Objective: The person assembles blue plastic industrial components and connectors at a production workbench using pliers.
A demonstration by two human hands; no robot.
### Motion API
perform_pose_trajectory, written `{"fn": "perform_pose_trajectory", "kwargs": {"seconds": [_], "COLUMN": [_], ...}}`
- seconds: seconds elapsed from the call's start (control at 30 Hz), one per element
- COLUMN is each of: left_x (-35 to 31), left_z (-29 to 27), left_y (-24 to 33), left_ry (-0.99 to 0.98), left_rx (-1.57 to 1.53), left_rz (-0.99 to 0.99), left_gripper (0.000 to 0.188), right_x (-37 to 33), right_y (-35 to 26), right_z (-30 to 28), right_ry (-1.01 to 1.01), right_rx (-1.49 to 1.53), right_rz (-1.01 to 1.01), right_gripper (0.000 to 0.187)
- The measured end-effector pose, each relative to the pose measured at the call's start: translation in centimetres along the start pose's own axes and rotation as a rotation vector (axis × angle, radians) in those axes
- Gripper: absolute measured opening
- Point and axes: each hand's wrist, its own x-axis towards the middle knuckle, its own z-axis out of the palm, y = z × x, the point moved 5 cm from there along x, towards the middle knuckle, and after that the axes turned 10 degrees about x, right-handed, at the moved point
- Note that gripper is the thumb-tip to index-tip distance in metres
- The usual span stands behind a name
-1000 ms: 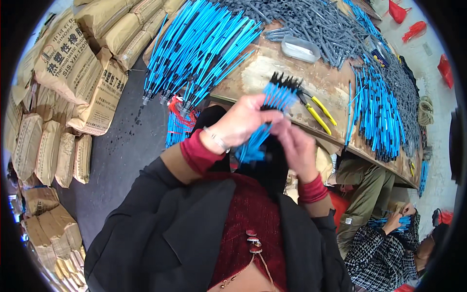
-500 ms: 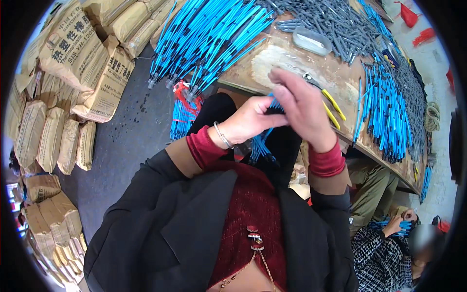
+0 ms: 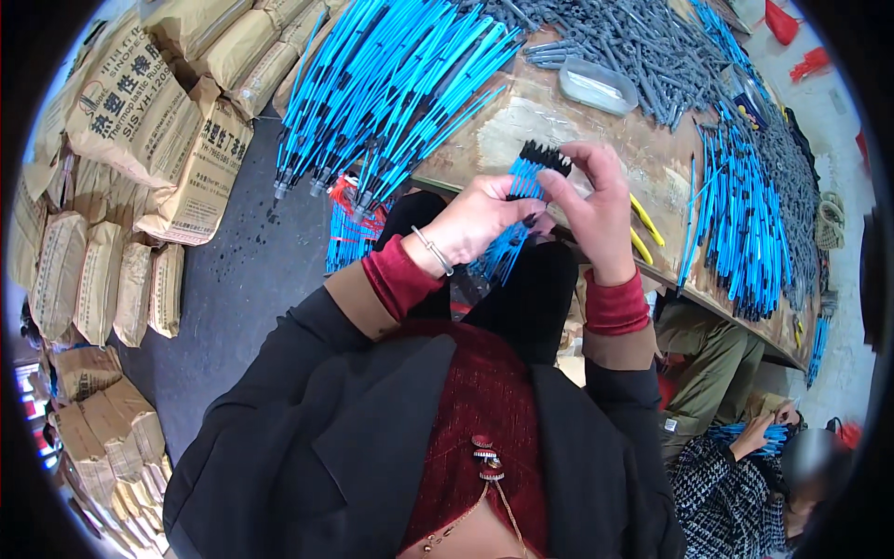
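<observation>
A bundle of thin blue tubes with black ends stands above my lap, its black ends upward and its lower part fanning down between my knees. My left hand is closed around the bundle below those ends, thumb across the front. My right hand pinches the upper right side of the bundle, its thumb and fingers curled at the black tips. Partly behind my right hand, pliers with yellow handles lie on the wooden table.
Large heaps of blue tubes and grey parts cover the table, along with a clear plastic tray. More blue tubes lie at the right. Brown paper sacks are stacked at the left. A co-worker sits at the lower right, holding blue tubes.
My right hand, flat over the top of the bundle before, has moved back and curled at its side. The bundle's black ends now show, and the bundle sits higher.
</observation>
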Motion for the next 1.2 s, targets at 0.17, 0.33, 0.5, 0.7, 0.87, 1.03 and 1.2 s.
{"fn": "perform_pose_trajectory", "kwargs": {"seconds": [0.17, 0.33, 0.5, 0.7, 0.87, 1.03, 1.2], "left_x": [-0.3, -0.3, -0.9, -0.8, -0.4, 0.3, 0.5], "left_z": [-0.1, -0.2, -0.6, -0.9, -0.6, -1.0, -0.8], "left_y": [0.6, 0.9, 1.0, 0.0, 1.1, 1.5, 1.5], "left_ry": [0.016, -0.013, -0.026, -0.107, -0.090, -0.016, 0.022], "left_rx": [0.077, 0.085, 0.102, 0.204, 0.287, 0.058, -0.042], "left_rz": [-0.058, 0.005, -0.056, 0.094, 0.019, -0.103, -0.244], "left_gripper": [0.016, 0.016, 0.017, 0.019, 0.019, 0.017, 0.018], "right_x": [1.0, 0.7, 1.5, 10.6, 15.5, 16.3, 15.1], "right_y": [-0.3, 0.4, 2.6, 9.9, 17.1, 17.6, 16.4], "right_z": [0.4, 0.8, 0.2, -6.6, -4.9, -2.6, -3.6], "right_ry": [-0.024, -0.008, -0.087, -0.052, -0.406, -0.525, -0.372], "right_rx": [-0.064, 0.076, 0.465, -0.249, -0.610, -0.909, -0.966], "right_rz": [-0.028, -0.013, 0.264, 0.211, 0.090, 0.169, 0.049], "right_gripper": [0.024, 0.022, 0.019, 0.021, 0.021, 0.016, 0.010]}}
